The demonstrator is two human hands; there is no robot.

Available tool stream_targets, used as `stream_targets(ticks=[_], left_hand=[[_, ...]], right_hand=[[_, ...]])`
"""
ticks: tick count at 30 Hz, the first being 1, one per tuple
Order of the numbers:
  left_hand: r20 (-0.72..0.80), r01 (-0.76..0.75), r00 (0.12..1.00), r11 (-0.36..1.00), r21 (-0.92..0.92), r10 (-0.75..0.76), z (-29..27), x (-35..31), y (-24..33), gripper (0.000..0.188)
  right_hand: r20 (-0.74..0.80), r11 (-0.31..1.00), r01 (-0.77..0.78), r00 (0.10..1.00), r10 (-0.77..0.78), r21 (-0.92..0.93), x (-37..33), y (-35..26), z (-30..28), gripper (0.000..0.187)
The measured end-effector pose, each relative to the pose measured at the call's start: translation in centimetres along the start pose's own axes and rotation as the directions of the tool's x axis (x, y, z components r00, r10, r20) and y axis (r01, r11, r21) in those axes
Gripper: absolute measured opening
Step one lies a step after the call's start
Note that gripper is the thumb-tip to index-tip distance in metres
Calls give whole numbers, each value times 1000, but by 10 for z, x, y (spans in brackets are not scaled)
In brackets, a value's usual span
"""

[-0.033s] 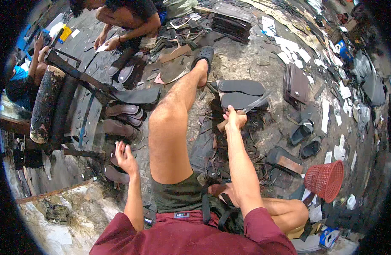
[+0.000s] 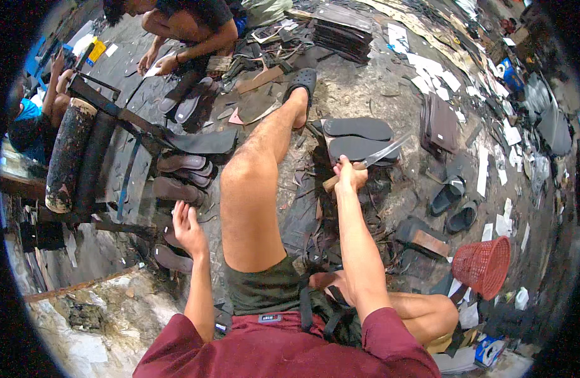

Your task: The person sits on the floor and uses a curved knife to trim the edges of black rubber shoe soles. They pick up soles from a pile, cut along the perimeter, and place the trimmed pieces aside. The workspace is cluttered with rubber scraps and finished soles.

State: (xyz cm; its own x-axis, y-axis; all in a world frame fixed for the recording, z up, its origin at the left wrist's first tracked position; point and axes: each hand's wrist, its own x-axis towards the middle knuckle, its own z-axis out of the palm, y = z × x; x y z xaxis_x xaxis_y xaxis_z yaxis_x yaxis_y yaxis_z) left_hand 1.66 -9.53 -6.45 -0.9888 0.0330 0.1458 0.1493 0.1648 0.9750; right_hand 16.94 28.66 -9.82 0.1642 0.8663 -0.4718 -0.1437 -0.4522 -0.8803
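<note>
My right hand is closed around the wooden handle of a long knife. Its blade points up and to the right, over or against the edge of a dark grey shoe sole. A second grey sole lies just beyond, side by side with the first. My left hand is raised at the left of my knee, fingers stretched and holding nothing. Closest to it are several brown shoes or sandals on the floor, one of them partly hidden by my wrist.
A black roller machine stands at the left. Another person crouches beyond it, holding something white. Stacked dark sheets, brown panels, slippers, a brick-like block, a red basket and scraps cover the floor.
My left hand has turned slightly, its fingers straighter. The knife blade, blurred before, now shows sharply and tilts up more; my right hand stays nearly in place.
</note>
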Motion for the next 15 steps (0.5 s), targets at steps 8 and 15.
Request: stream_targets(ticks=[8, 15], left_hand=[[377, -206, 806, 813, -545, 456, 112, -75, 216, 55], [887, 691, 314, 722, 30, -338, 185, -141, 199, 85]], right_hand=[[138, 966, 200, 965, -223, 165, -47, -81, -134, 38], [342, 959, 214, 901, -267, 185, -134, -170, -219, 38]])
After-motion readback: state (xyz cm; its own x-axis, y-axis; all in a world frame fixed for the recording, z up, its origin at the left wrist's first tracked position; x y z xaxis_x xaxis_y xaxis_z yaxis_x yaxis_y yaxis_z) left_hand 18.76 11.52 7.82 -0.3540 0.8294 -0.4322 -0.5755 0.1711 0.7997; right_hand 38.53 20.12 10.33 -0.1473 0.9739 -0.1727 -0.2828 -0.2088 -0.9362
